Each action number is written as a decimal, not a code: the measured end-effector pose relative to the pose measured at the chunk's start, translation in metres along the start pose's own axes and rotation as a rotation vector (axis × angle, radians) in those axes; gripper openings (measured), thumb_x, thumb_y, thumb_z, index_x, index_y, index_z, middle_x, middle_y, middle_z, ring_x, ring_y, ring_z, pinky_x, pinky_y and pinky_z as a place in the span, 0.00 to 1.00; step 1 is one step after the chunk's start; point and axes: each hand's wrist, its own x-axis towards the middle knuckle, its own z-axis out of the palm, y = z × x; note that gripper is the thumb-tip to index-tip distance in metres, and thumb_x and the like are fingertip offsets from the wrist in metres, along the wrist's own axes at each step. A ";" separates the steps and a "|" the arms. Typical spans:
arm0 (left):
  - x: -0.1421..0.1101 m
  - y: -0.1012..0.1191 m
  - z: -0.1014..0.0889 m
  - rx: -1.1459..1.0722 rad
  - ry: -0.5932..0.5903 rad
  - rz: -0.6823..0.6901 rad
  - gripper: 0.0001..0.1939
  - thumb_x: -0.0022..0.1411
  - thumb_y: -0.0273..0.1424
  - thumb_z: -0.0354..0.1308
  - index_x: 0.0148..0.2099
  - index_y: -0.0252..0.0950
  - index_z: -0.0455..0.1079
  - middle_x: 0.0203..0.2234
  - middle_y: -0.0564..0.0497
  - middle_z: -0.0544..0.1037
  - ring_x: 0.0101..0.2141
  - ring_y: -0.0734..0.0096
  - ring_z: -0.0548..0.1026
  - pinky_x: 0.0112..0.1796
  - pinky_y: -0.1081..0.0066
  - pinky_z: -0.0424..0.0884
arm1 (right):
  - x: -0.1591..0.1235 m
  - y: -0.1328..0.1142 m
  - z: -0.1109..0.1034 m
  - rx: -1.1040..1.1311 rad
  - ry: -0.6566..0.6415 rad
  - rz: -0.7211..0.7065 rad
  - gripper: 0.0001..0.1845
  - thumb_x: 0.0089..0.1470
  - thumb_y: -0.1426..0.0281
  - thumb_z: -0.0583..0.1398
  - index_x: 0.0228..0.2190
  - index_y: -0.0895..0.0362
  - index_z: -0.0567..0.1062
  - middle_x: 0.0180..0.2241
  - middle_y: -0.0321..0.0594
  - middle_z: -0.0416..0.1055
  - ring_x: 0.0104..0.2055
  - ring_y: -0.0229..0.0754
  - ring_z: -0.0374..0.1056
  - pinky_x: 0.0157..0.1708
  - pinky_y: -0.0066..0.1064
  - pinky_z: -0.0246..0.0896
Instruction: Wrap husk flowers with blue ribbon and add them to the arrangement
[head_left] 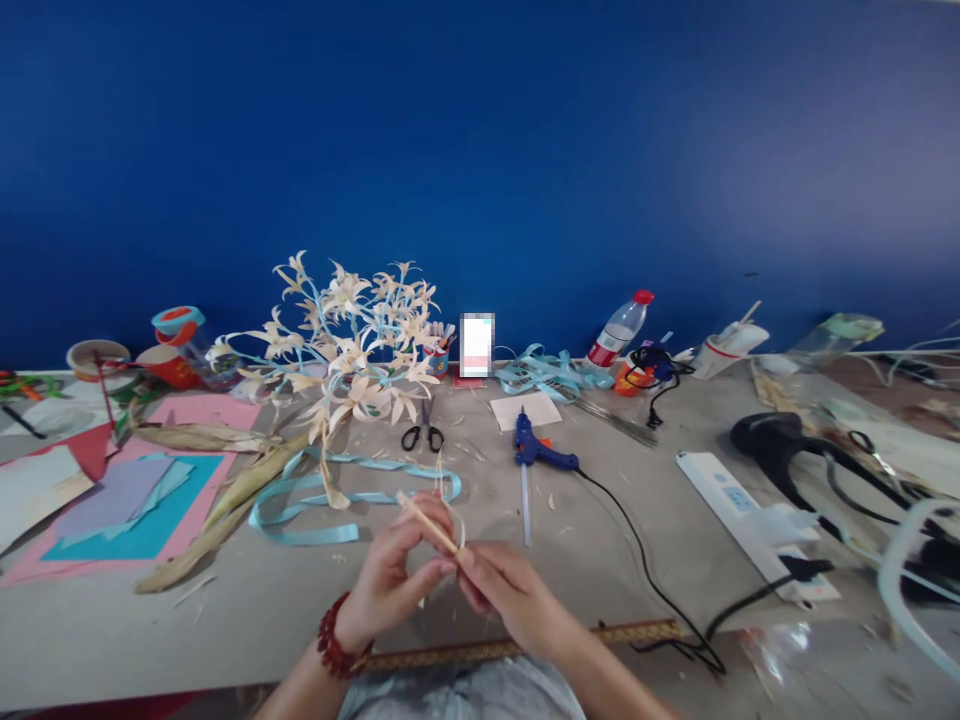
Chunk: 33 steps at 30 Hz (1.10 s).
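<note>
Between my hands, above the front of the table, is a narrow, pale strip (429, 523) that looks like dried corn husk. My left hand (391, 572) has its fingers around the strip's middle, with a red bead bracelet at the wrist. My right hand (511, 588) pinches the lower right end between thumb and fingers. A thin curl of the same pale material stands up by the right fingertips. Just beyond my hands lie a light blue ribbon (319, 538) and black-handled scissors (423, 438). A bunch of pale flowers on light blue stems (352, 295) stands behind them.
A blue glue gun (546, 455) rests right of centre, its black cord running to a white power strip (720, 500). Long dried husks (217, 520) and coloured paper (169, 535) lie left. A red-capped bottle (619, 330) leans at the back, near tangled blue ribbon (547, 372).
</note>
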 end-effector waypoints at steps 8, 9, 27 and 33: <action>-0.004 0.002 -0.003 0.072 -0.055 0.037 0.05 0.62 0.24 0.55 0.38 0.39 0.70 0.33 0.49 0.74 0.39 0.62 0.72 0.53 0.55 0.59 | -0.001 -0.002 0.001 0.110 -0.082 0.040 0.30 0.61 0.48 0.50 0.18 0.57 0.62 0.15 0.30 0.55 0.18 0.31 0.50 0.18 0.25 0.42; -0.004 0.000 -0.004 0.065 -0.054 0.039 0.05 0.62 0.24 0.55 0.37 0.40 0.70 0.32 0.49 0.74 0.38 0.63 0.72 0.52 0.55 0.60 | 0.000 0.000 0.001 0.230 -0.125 0.093 0.30 0.59 0.47 0.51 0.18 0.56 0.62 0.14 0.29 0.54 0.16 0.31 0.48 0.16 0.25 0.39; 0.000 0.003 -0.013 0.012 -0.092 0.043 0.08 0.65 0.35 0.54 0.34 0.40 0.72 0.28 0.49 0.75 0.35 0.63 0.73 0.51 0.56 0.60 | 0.000 -0.002 -0.005 0.673 -0.342 0.259 0.27 0.57 0.52 0.57 0.17 0.57 0.62 0.11 0.27 0.53 0.12 0.29 0.46 0.12 0.23 0.38; -0.001 0.001 -0.017 -0.156 -0.086 -0.015 0.08 0.62 0.34 0.58 0.31 0.38 0.72 0.25 0.50 0.74 0.32 0.65 0.71 0.50 0.55 0.60 | 0.001 0.002 -0.020 0.923 -0.619 0.297 0.28 0.58 0.52 0.55 0.16 0.56 0.59 0.09 0.25 0.49 0.10 0.28 0.41 0.09 0.20 0.40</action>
